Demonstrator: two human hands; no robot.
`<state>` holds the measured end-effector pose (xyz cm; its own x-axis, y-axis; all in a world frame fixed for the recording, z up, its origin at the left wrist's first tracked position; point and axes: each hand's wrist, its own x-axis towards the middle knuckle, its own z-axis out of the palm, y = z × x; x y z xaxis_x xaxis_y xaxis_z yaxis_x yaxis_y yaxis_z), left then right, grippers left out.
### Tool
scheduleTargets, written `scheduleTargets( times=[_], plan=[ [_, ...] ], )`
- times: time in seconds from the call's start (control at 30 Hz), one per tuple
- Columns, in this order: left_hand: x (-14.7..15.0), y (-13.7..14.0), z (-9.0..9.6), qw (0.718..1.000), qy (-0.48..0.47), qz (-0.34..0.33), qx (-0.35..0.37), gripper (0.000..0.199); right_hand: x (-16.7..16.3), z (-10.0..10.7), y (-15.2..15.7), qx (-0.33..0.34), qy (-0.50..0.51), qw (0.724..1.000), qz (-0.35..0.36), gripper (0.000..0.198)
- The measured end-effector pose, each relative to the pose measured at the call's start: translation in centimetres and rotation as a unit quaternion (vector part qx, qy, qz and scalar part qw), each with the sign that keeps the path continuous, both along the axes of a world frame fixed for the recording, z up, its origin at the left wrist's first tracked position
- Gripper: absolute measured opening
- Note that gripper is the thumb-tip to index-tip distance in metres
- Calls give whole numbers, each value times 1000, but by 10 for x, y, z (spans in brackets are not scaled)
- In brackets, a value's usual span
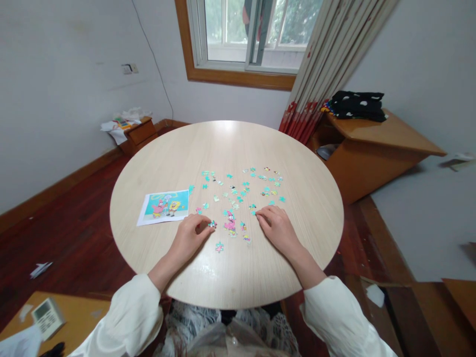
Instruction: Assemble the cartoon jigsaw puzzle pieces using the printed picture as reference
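My left hand (191, 232) pinches a small puzzle piece (212, 224) between thumb and forefinger, just above or on the table; which one, I cannot tell. Because I have it only by its edge, I think it could slip or turn in the fingers if I press unevenly. My right hand (277, 227) has its fingertips at a teal piece (254, 213); whether they grasp it or only touch it, I cannot tell. If these fingers sweep inward too low, they could push the neighbouring pieces out of order.

About the pose: both forearms come from my side of the table and lean toward each other, the palms turned down and the fingers bent.

Between the hands lies the pink cluster (230, 223), which looks partly joined. A careless knuckle, I judge, could break it apart. Nearer to me is one loose pink piece (219, 247), where my left wrist might drag it. Farther away, the scattered pieces (240, 193) are many and similarly teal, so a wrong choice and a forced fit are possible. The printed picture (163, 207) lies left, beside my left hand, on the round table (226, 144).
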<state>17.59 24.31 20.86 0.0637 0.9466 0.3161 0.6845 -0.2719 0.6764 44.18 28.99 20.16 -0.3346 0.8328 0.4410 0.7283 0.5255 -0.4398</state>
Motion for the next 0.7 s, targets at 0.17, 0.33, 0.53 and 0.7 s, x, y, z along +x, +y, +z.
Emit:
scheduleTargets(
  times=[0.17,0.33,0.53,0.7],
  plan=[
    [0,-1,2,1000,4,1,3,11,0,-1,0,10,16,1000,-12,16],
    [-2,-1,2,1000,5,-1,9,11,1,0,0,9,14,1000,-15,16],
    [-5,2,0,999,12,-9,29,9,2,-2,1,5,-15,1000,-22,18],
    [-7,8,5,998,21,-21,47,9,2,-5,2,5,-28,999,-19,19]
  ],
)
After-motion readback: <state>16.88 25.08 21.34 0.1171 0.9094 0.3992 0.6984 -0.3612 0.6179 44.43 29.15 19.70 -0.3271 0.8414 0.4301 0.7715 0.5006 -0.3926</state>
